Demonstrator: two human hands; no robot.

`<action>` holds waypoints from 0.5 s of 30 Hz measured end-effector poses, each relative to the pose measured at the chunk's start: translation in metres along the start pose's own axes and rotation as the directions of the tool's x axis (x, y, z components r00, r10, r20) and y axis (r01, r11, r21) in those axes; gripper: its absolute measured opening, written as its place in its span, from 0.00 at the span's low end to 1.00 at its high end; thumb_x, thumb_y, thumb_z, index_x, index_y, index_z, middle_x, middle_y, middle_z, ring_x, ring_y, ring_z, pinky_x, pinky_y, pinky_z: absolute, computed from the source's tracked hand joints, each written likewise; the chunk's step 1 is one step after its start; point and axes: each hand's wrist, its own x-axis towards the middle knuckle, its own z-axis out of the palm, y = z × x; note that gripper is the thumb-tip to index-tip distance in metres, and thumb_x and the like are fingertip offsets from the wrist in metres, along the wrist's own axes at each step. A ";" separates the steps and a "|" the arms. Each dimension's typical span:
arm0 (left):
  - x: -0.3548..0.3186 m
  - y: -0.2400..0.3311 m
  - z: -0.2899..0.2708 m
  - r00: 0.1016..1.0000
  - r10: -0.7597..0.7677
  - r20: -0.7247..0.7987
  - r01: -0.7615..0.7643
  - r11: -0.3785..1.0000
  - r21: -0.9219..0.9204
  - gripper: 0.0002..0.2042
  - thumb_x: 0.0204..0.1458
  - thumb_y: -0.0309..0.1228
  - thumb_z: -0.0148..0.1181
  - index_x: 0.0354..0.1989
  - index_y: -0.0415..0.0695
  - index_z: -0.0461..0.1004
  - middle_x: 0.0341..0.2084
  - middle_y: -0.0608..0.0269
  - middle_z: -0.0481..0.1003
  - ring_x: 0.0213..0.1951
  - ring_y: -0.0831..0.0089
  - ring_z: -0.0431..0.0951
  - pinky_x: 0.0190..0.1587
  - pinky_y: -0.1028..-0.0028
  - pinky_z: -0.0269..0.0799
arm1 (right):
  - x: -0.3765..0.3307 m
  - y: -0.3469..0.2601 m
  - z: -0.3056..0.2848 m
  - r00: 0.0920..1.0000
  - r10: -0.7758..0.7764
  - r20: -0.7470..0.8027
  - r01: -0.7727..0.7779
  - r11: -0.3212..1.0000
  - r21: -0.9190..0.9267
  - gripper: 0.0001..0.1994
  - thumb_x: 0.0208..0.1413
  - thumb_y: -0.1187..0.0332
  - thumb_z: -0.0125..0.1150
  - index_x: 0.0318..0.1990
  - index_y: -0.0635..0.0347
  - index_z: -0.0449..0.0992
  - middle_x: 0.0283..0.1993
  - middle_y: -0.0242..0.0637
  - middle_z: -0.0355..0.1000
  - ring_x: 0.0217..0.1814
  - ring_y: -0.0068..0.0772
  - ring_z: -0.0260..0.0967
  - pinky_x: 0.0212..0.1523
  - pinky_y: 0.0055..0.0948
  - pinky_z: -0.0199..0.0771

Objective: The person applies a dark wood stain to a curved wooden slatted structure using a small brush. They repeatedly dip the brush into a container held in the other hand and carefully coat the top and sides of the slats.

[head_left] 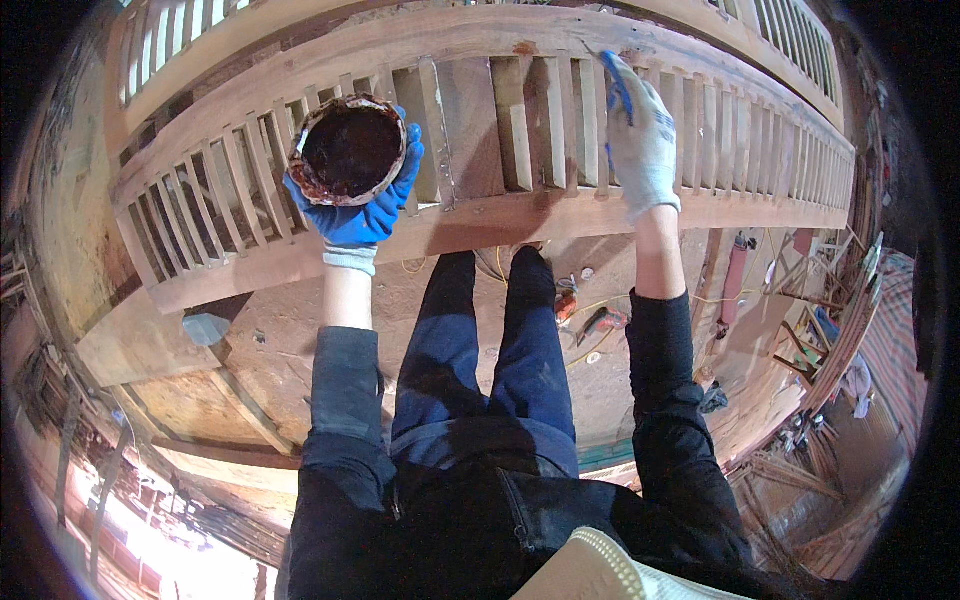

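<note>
My left hand (372,212), in a blue-coated work glove, is closed around a round bowl (397,165) with a crusted rim. Dark brown stuff (350,150) fills it. The bowl is held over the left part of a long wooden slatted panel (480,215), which has rows of upright slats and a wide plain board (468,130) near its middle. My right hand (640,135), gloved in white with blue fingers, is closed at the panel's far rail. A thin dark tip (588,46) pokes out by its fingertips; what it belongs to is hidden. Reddish-brown smears (525,47) mark the rail nearby.
Another slatted panel (215,50) lies beyond this one. On the floor by my legs are orange power tools (603,322) with a yellow cord (715,299). A red cylindrical tool (735,280) lies farther right. Wooden frames (805,345) and scraps stand at the right.
</note>
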 end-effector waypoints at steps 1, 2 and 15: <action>0.000 -0.001 -0.001 1.000 0.002 -0.002 -0.002 1.000 0.006 0.38 0.46 0.52 0.61 0.64 0.44 0.60 0.65 0.38 0.53 0.66 0.37 0.51 0.68 0.39 0.43 | -0.003 0.010 -0.005 1.000 0.026 0.005 -0.027 0.991 0.130 0.23 0.55 0.75 0.49 0.58 0.43 0.70 0.51 0.45 0.72 0.49 0.49 0.72 0.49 0.40 0.73; 0.001 -0.002 -0.001 1.000 0.003 -0.004 -0.003 1.000 0.011 0.38 0.46 0.52 0.61 0.64 0.44 0.60 0.65 0.38 0.53 0.66 0.38 0.51 0.68 0.40 0.43 | -0.006 0.018 -0.006 0.999 0.051 0.013 -0.052 0.965 0.258 0.23 0.55 0.76 0.48 0.58 0.44 0.70 0.51 0.46 0.72 0.50 0.49 0.72 0.50 0.39 0.73; 0.004 -0.002 0.009 0.997 -0.014 -0.078 0.014 1.000 -0.003 0.37 0.46 0.52 0.62 0.62 0.44 0.63 0.64 0.43 0.58 0.66 0.40 0.52 0.68 0.40 0.44 | -0.021 -0.001 0.010 0.958 -0.117 0.261 0.226 0.869 -0.440 0.25 0.53 0.73 0.52 0.59 0.38 0.69 0.37 0.38 0.70 0.34 0.41 0.75 0.31 0.39 0.75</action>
